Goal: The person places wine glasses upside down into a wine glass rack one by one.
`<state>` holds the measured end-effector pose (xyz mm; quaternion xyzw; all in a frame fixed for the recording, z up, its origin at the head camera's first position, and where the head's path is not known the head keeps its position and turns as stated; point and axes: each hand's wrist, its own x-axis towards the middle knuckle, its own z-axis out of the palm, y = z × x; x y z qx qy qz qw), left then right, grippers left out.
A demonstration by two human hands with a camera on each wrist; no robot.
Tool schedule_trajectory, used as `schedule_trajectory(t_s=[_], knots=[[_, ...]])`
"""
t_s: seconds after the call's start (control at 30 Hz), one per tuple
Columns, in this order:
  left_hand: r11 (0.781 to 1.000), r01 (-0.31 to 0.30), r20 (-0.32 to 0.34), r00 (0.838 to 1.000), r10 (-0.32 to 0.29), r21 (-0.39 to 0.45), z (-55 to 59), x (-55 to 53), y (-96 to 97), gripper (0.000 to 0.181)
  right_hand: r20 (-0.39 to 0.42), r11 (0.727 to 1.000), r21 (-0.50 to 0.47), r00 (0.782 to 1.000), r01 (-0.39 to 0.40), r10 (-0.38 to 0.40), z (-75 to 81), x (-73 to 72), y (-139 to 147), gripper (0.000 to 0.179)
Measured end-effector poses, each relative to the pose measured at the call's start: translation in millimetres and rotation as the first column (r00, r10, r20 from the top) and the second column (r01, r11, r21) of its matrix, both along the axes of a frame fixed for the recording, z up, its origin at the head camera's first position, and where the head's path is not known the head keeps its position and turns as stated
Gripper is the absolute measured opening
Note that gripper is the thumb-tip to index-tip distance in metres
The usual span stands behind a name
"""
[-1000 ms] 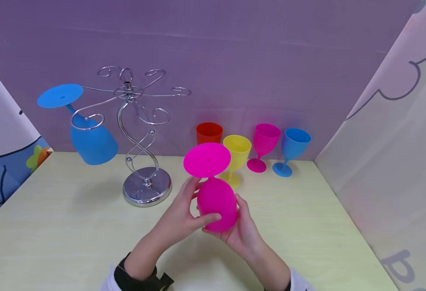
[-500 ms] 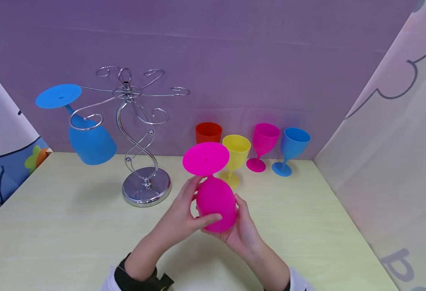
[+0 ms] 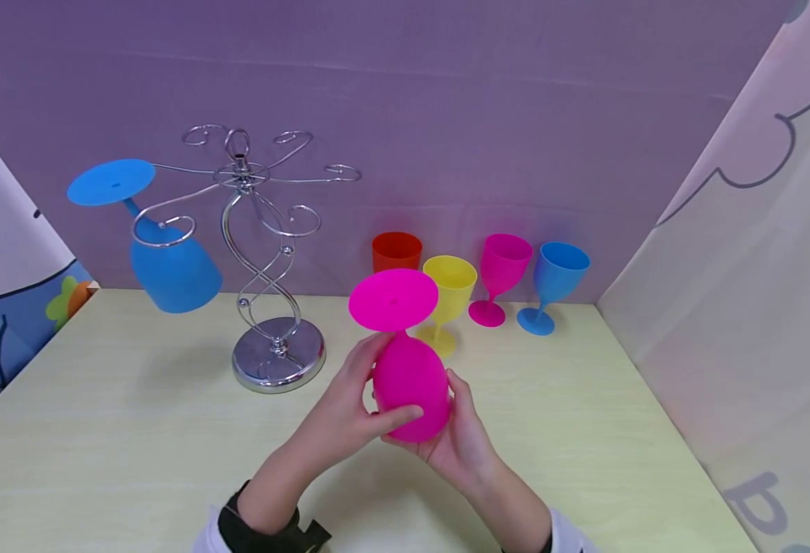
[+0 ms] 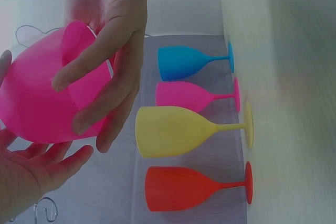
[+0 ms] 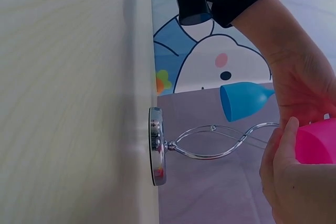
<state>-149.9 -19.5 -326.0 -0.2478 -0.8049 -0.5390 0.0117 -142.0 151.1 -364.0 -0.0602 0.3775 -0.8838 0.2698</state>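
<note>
The left hand (image 3: 350,407) curled around the bowl of the inverted pink goblet (image 3: 412,380), thumb laid across its side; the right hand (image 3: 466,442) gripped the opposite side near the rim. The goblet was held above the table (image 3: 135,453), foot uppermost. It appeared to be light, smooth plastic: fairly stiff, possibly slippery, unlikely to shatter. The bowl sides offered the surest hold; the narrow stem suited light finger pressure only. Beyond stood an upright yellow goblet (image 3: 450,288) and red goblet (image 3: 396,255); leftward, a chrome rack (image 3: 256,367) bore an inverted blue goblet (image 3: 177,269).
</note>
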Motion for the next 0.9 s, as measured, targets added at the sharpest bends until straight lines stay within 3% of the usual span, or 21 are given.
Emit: schedule_trajectory(t_s=[0.67,0.9], knots=[[0.999,0.020,0.002,1.000,-0.020,0.049,2.1,2.4,-0.3,0.082,0.002,0.999,-0.036,1.000,-0.001,0.001,4.1,5.9,-1.0,0.050],[0.998,0.023,0.000,1.000,-0.023,0.064,2.8,2.7,-1.1,0.082,0.038,0.999,-0.042,0.999,0.015,-0.013,6.2,7.1,-2.3,0.050]])
